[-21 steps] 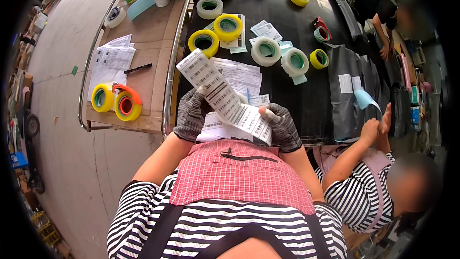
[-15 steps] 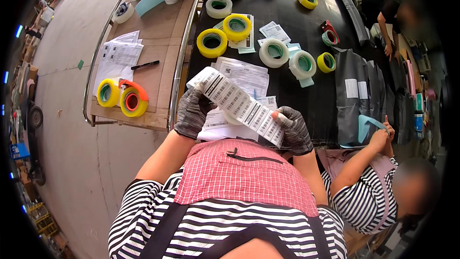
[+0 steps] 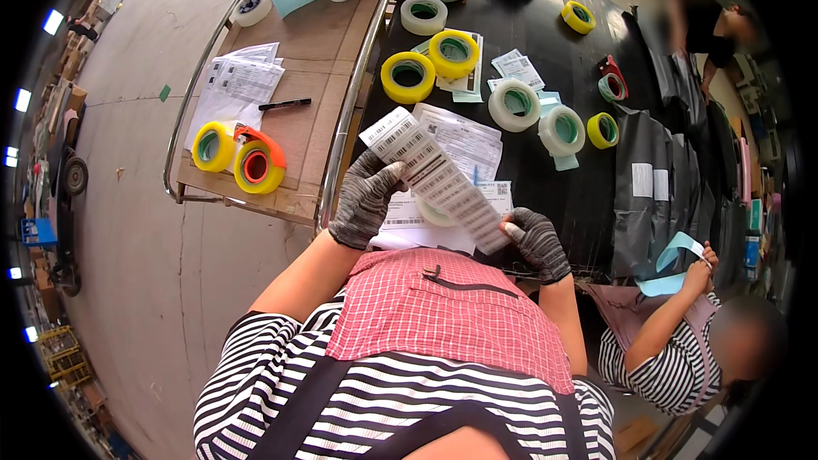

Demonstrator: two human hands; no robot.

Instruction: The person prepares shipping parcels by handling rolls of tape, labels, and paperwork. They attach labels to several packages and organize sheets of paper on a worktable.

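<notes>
The left hand (image 3: 368, 202) and the right hand (image 3: 539, 247), near the middle of the frame, wear close-fitting knitted gloves (image 3: 358, 220) in mottled dark and light grey. Across the lower part runs a shirt (image 3: 400, 392) with black and white horizontal stripes, its short, loose sleeves (image 3: 251, 358) ending in a dark edge and its neckline (image 3: 460, 413) bordered by a broad black band. Over it lies a pinkish-red apron (image 3: 452, 324) checked with thin white lines, crossed by a slanting black zip (image 3: 477, 286) and joined by wide dark straps (image 3: 300, 409).

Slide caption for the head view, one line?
Gloved left hand holds a barcode label strip, right hand at its lower end, at a black table with tape rolls.
</notes>
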